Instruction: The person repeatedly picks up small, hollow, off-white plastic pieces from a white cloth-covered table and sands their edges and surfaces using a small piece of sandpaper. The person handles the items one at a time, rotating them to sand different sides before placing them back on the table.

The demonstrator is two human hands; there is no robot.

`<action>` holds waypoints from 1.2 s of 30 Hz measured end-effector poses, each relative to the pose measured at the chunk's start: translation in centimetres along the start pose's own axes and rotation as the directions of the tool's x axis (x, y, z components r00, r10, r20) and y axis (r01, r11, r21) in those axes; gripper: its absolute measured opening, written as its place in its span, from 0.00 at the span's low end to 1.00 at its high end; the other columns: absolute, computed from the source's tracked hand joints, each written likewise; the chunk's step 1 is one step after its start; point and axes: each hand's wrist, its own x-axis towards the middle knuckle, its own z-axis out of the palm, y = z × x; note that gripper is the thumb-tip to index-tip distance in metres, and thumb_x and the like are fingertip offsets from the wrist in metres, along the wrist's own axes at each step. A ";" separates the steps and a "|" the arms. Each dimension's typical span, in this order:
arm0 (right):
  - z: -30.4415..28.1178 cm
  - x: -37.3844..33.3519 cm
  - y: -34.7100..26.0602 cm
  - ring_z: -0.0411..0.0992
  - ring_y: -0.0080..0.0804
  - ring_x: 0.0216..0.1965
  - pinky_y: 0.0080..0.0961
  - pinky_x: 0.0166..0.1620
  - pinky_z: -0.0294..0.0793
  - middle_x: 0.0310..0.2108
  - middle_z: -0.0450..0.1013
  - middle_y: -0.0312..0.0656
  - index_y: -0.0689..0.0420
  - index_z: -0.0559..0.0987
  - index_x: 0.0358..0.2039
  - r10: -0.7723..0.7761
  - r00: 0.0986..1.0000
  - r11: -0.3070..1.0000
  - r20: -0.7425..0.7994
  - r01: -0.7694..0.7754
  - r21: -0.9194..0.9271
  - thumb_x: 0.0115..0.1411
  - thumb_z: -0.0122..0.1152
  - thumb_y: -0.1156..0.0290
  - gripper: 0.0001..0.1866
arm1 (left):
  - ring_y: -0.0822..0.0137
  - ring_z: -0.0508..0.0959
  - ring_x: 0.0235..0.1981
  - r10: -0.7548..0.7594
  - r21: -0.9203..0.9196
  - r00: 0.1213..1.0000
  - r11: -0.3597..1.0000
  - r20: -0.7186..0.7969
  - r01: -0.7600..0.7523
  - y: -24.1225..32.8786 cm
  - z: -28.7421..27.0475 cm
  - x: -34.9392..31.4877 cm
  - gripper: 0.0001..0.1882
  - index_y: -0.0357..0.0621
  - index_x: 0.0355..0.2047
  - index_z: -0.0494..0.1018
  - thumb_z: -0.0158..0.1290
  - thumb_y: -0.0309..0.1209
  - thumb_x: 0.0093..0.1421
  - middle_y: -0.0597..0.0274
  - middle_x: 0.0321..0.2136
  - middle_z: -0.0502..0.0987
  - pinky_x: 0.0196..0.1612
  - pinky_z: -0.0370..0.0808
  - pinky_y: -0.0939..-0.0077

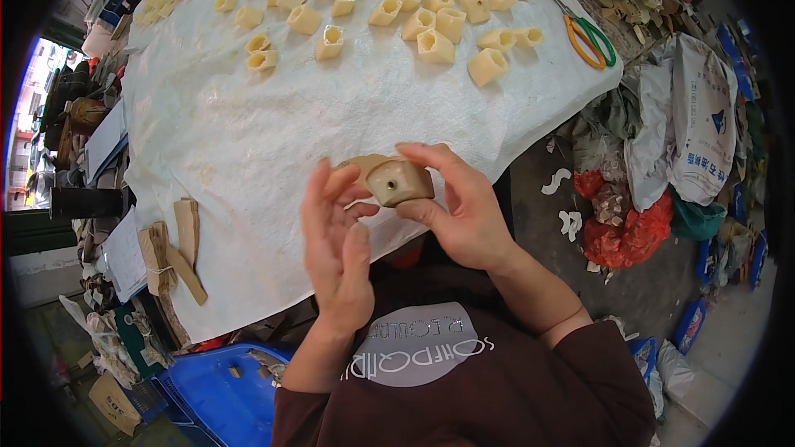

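Note:
My right hand (464, 211) grips a glossy beige block-shaped piece (406, 182) with a small dark hole in its face, its thumb below and fingers above. A tan curved strip (361, 167) lies against the piece's upper left; I cannot make out whether it is separate. My left hand (338, 240) is beside the piece's left side, fingers curled loosely and apart, thumb standing away. Its fingertips come close to the strip; whether they touch it is unclear. Both hands are above the near part of the white cloth (240, 132).
Several pale yellow hollow pieces (435, 45) are spread over the cloth's far part. Scissors (590, 41) with orange and green handles lie at the far right. Tan strips (189, 232) lie at the left edge. A blue plastic chair-like object (224, 397) stands lower left; bags (638, 236) crowd the right.

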 end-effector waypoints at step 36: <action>1.8 -2.6 0.2 0.64 0.28 0.40 0.21 0.40 0.65 0.41 0.64 0.43 0.61 0.68 0.43 0.251 0.965 0.853 0.079 -0.259 0.453 0.60 0.46 0.72 0.12 | 0.65 0.69 0.43 -0.226 -0.620 0.972 0.753 0.070 0.220 -1.1 1.8 -0.8 0.23 0.37 0.50 0.59 0.34 0.40 0.61 0.53 0.42 0.67 0.46 0.68 0.70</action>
